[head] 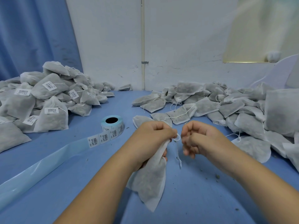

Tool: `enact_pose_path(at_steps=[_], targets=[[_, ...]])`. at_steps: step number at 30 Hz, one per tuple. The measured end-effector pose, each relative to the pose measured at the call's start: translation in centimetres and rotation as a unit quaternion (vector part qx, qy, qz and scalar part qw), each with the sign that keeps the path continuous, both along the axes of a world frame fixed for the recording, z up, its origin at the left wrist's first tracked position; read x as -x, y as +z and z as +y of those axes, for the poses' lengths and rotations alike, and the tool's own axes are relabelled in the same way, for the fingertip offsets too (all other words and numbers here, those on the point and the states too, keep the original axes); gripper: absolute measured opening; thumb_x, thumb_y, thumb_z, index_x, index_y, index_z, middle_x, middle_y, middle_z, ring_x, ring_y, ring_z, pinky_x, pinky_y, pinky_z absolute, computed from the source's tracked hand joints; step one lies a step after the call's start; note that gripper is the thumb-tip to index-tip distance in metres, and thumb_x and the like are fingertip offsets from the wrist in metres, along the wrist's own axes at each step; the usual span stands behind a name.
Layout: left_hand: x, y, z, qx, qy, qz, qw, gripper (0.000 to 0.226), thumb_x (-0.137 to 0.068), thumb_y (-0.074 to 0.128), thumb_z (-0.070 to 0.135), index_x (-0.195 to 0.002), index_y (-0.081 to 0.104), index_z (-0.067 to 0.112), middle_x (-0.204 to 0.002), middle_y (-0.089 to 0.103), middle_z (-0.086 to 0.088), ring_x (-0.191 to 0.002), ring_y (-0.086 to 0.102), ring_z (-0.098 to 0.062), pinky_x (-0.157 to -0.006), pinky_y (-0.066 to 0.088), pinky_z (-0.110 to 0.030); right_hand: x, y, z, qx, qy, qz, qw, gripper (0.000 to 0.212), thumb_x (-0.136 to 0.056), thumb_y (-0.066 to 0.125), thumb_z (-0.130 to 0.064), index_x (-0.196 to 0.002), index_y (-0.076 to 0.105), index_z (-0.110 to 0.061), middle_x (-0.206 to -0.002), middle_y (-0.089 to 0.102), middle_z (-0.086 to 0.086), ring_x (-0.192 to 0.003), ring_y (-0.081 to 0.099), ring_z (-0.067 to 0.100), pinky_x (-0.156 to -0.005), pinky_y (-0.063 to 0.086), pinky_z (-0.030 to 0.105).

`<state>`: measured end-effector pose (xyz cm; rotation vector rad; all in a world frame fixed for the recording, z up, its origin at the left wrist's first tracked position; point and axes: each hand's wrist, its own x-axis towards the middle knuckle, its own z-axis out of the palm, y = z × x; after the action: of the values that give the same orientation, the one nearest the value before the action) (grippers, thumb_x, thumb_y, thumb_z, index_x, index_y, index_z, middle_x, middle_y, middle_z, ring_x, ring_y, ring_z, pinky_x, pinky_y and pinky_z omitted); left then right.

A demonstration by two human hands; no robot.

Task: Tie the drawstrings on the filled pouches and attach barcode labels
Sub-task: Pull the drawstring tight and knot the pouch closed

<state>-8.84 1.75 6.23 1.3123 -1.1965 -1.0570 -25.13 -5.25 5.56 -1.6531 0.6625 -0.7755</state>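
Labelled pile [48,97] on the left's done, untied pile [226,107] still to go, current pouch [152,180] mid-tie over the bench [210,183]: left fingers [171,133] grip its neck, right fingers [186,139] curl by the drawstring [179,136], can't tell if pinching.

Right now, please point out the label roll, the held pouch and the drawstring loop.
label roll [113,130], head view, labelled outer side.
held pouch [152,180], head view, filled lower body.
drawstring loop [177,137], head view, top of the white loop.

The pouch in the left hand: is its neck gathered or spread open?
Gathered. The left hand grips the pouch round its bunched neck, the drawstring looping out beside it. Whether it is knotted, cannot tell.
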Motion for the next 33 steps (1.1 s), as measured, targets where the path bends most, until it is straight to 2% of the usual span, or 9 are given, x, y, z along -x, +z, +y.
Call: enact_pose_path(at_steps=[3, 7, 11, 15, 18, 22, 27, 33], targets=[[0.3, -0.2, -0.1, 0.025, 0.014, -0.013, 1.0, 0.017, -0.085, 0.069, 0.02, -0.069, 0.068, 0.015, -0.062, 0.054, 0.0, -0.042, 0.049, -0.017, -0.047, 0.045, -0.026, -0.4, 0.0, 0.5, 0.002, -0.03, -0.012, 0.999, 0.015, -0.084, 0.058, 0.005, -0.082, 0.057, -0.01, -0.071, 0.059, 0.006, -0.057, 0.062, 0.022, -0.05, 0.044, 0.028], [0.6, -0.3, -0.1, 0.04, 0.022, -0.028, 0.999, 0.027, -0.09, 0.066, 0.016, -0.063, 0.064, 0.018, -0.054, 0.054, 0.003, -0.042, 0.051, -0.017, -0.046, 0.045, -0.025, -0.8, 0.0, 1.2, 0.011, -0.047, -0.018, 0.999, 0.01, -0.083, 0.062, 0.0, -0.086, 0.058, -0.009, -0.072, 0.064, 0.006, -0.059, 0.065, 0.02, -0.051, 0.047, 0.027], [0.7, -0.3, -0.1, 0.043, 0.029, -0.048, 0.998, 0.025, -0.09, 0.067, 0.017, -0.065, 0.061, 0.016, -0.055, 0.052, 0.001, -0.042, 0.051, -0.017, -0.046, 0.044, -0.025, -0.8, 0.1, 1.4, 0.035, -0.073, -0.002, 0.997, 0.01, -0.081, 0.064, 0.0, -0.085, 0.062, -0.009, -0.067, 0.064, 0.005, -0.058, 0.064, 0.014, -0.052, 0.047, 0.025], [0.9, -0.5, -0.1, 0.042, 0.044, -0.097, 0.993, 0.031, -0.09, 0.067, 0.022, -0.061, 0.057, 0.02, -0.054, 0.052, 0.003, -0.042, 0.053, -0.017, -0.047, 0.044, -0.024, -0.7, 0.0, 1.2, 0.061, -0.111, 0.022, 0.992, 0.01, -0.078, 0.065, -0.003, -0.079, 0.065, -0.013, -0.063, 0.064, -0.001, -0.058, 0.065, 0.011, -0.054, 0.047, 0.026], [1.2, -0.6, -0.1, 0.041, 0.053, -0.127, 0.99, 0.036, -0.091, 0.067, 0.025, -0.057, 0.055, 0.023, -0.053, 0.052, 0.007, -0.043, 0.054, -0.015, -0.048, 0.044, -0.024, -0.7, 0.0, 1.3, 0.099, -0.134, 0.052, 0.985, 0.018, -0.079, 0.063, -0.005, -0.074, 0.07, -0.021, -0.062, 0.065, -0.006, -0.057, 0.065, 0.008, -0.051, 0.047, 0.021], [1.5, -0.5, 0.0, 0.048, 0.07, -0.166, 0.982, 0.036, -0.09, 0.067, 0.03, -0.057, 0.055, 0.025, -0.057, 0.053, 0.01, -0.053, 0.054, -0.014, -0.058, 0.045, -0.032, -0.6, 0.1, 1.5, 0.113, -0.131, 0.07, 0.982, 0.027, -0.077, 0.06, -0.006, -0.07, 0.073, -0.028, -0.064, 0.067, -0.004, -0.055, 0.063, 0.006, -0.05, 0.047, 0.017], [1.5, -0.1, 0.2, 0.049, 0.085, -0.201, 0.975, 0.029, -0.091, 0.065, 0.029, -0.063, 0.057, 0.023, -0.066, 0.056, 0.004, -0.061, 0.056, -0.018, -0.07, 0.054, -0.044, -0.6, 0.1, 1.5, 0.106, -0.124, 0.102, 0.981, 0.016, -0.078, 0.062, -0.011, -0.07, 0.073, -0.02, -0.06, 0.067, -0.004, -0.052, 0.06, 0.002, -0.049, 0.046, 0.015], [1.4, -0.1, 0.2, 0.049, 0.092, -0.234, 0.967, 0.029, -0.091, 0.065, 0.029, -0.064, 0.057, 0.021, -0.062, 0.055, 0.004, -0.059, 0.054, -0.015, -0.069, 0.053, -0.04, -0.4, 0.0, 1.0, 0.044, -0.094, 0.097, 0.99, 0.014, -0.08, 0.064, -0.016, -0.071, 0.07, -0.006, -0.058, 0.063, -0.004, -0.053, 0.059, 0.007, -0.054, 0.045, 0.023]])
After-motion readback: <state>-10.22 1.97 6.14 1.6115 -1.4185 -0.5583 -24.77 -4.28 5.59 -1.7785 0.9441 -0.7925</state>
